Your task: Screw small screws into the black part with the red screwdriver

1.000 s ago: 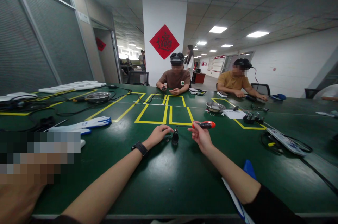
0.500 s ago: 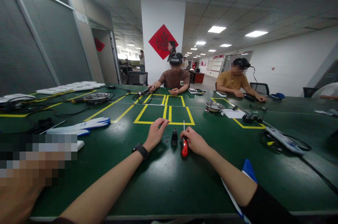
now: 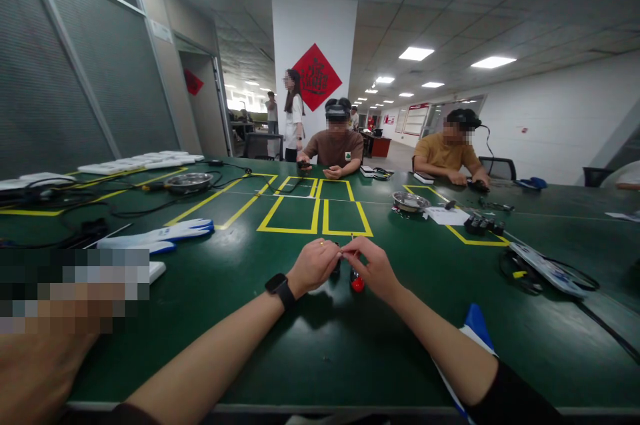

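My left hand [image 3: 315, 266], with a dark watch on its wrist, has its fingers closed over a small black cylindrical part [image 3: 337, 269], mostly hidden behind it. My right hand [image 3: 374, 266] is closed in a pinch, its fingertips meeting those of my left hand. Whatever sits between the fingertips is too small to make out. A screwdriver with a red and black handle [image 3: 357, 282] lies on the green table [image 3: 300, 358] beneath my right hand, partly covered by the fingers.
Blue-and-white gloves [image 3: 165, 233] lie at left, another glove [image 3: 477, 328] by my right forearm. Metal bowls [image 3: 410, 202], black parts [image 3: 483, 225], a power strip [image 3: 547, 269] and cables surround the yellow tape outlines [image 3: 290, 231]. Two people sit opposite; a person's blurred arm is at left.
My left hand has moved right to the black part. My right hand has let go of the screwdriver, and the fingertips of both hands now meet. A standing person behind has moved left.
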The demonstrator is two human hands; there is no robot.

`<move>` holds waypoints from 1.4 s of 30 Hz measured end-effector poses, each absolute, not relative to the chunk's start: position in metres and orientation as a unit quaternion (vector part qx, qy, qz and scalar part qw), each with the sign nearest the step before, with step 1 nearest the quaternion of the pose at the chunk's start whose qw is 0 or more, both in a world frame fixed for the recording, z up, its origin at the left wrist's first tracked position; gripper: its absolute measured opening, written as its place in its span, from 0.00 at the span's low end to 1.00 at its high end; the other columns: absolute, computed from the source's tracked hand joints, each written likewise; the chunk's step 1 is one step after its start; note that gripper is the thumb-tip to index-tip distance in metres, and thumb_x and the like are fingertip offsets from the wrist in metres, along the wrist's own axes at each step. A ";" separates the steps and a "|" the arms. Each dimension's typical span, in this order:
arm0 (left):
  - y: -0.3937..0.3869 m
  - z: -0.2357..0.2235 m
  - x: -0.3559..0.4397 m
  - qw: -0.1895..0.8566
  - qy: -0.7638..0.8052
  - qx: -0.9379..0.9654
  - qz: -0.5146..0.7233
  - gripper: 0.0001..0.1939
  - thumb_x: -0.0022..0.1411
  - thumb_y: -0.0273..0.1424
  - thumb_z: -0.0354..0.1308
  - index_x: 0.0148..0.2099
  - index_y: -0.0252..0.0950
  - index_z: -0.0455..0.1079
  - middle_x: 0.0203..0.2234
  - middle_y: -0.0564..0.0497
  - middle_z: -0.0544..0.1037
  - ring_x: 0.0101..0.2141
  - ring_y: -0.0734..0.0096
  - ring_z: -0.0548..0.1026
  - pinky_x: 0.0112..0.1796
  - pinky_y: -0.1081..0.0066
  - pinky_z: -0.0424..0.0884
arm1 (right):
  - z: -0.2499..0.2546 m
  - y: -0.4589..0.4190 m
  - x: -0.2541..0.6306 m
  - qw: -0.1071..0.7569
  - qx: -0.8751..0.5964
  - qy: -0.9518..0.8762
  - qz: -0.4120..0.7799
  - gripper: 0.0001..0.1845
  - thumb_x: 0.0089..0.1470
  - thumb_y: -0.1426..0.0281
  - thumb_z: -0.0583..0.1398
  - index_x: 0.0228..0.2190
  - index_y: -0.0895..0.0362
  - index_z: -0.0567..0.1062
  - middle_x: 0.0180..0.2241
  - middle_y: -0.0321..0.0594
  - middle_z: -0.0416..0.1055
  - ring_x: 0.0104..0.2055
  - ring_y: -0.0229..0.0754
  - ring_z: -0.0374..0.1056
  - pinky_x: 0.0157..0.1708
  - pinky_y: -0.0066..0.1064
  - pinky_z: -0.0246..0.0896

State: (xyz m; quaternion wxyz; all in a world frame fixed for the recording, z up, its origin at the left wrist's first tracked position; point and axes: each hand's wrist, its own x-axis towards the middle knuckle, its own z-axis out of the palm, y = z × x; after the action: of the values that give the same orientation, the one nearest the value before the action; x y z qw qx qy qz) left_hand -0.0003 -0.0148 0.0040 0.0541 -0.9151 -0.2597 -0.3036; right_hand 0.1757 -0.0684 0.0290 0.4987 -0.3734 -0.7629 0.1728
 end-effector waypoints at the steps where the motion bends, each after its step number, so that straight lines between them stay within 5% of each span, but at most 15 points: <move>1: -0.015 0.004 0.000 0.051 -0.261 -0.915 -0.303 0.20 0.67 0.34 0.33 0.37 0.35 0.66 0.30 0.45 0.72 0.34 0.65 0.69 0.39 0.64 0.63 | 0.028 -0.069 0.175 0.508 -0.375 -0.755 0.178 0.06 0.53 0.68 0.59 0.34 0.50 0.76 0.31 0.39 0.69 0.34 0.42 0.63 0.38 0.32 0.58; 11: -0.017 0.002 0.001 0.029 -0.214 -0.910 -0.353 0.20 0.67 0.33 0.35 0.31 0.35 0.65 0.25 0.48 0.70 0.29 0.68 0.67 0.35 0.67 0.62 | 0.022 -0.066 0.175 0.497 -0.359 -0.772 0.170 0.04 0.54 0.68 0.57 0.32 0.54 0.72 0.31 0.38 0.67 0.32 0.39 0.62 0.34 0.30 0.58; 18: -0.004 0.008 -0.004 -0.133 -0.352 -0.774 -0.510 0.19 0.65 0.40 0.43 0.27 0.34 0.64 0.22 0.53 0.68 0.26 0.72 0.66 0.30 0.73 0.62 | 0.019 -0.057 0.186 0.458 -0.410 -0.783 0.093 0.03 0.56 0.71 0.54 0.33 0.56 0.67 0.30 0.37 0.66 0.31 0.37 0.62 0.32 0.29 0.58; 20: 0.001 0.008 -0.008 -0.159 -0.335 -0.794 -0.482 0.15 0.59 0.42 0.52 0.33 0.34 0.66 0.28 0.51 0.71 0.31 0.70 0.69 0.34 0.72 0.64 | 0.018 -0.056 0.190 0.422 -0.435 -0.792 0.074 0.02 0.56 0.72 0.54 0.33 0.56 0.67 0.29 0.36 0.67 0.30 0.37 0.63 0.31 0.29 0.58; 24: 0.009 0.000 -0.011 -0.192 -0.292 -0.865 -0.360 0.24 0.48 0.44 0.63 0.43 0.35 0.68 0.37 0.48 0.73 0.38 0.64 0.70 0.41 0.68 0.65 | 0.016 -0.055 0.190 0.346 -0.454 -0.821 0.018 0.02 0.55 0.72 0.56 0.32 0.56 0.68 0.29 0.36 0.68 0.30 0.37 0.64 0.31 0.28 0.56; 32: 0.013 -0.008 -0.008 -0.210 -0.271 -0.884 -0.319 0.17 0.51 0.41 0.62 0.39 0.34 0.72 0.34 0.49 0.76 0.36 0.65 0.71 0.38 0.69 0.64 | 0.018 -0.056 0.179 0.229 -0.428 -0.864 -0.131 0.04 0.56 0.72 0.55 0.31 0.57 0.70 0.32 0.39 0.70 0.32 0.38 0.64 0.33 0.29 0.52; 42: 0.018 -0.009 -0.009 -0.360 -0.282 -0.831 -0.316 0.18 0.45 0.36 0.67 0.38 0.32 0.74 0.33 0.49 0.78 0.35 0.66 0.74 0.39 0.70 0.67 | 0.018 -0.052 0.179 0.170 -0.388 -0.884 -0.198 0.09 0.58 0.69 0.53 0.32 0.57 0.72 0.31 0.39 0.70 0.31 0.37 0.62 0.32 0.31 0.47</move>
State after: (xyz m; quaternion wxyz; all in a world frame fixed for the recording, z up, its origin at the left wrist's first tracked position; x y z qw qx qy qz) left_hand -0.0089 0.0179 -0.0088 -0.3605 -0.8308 -0.2824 -0.3165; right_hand 0.1789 -0.0517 0.0183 0.1705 -0.3884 -0.8836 -0.1982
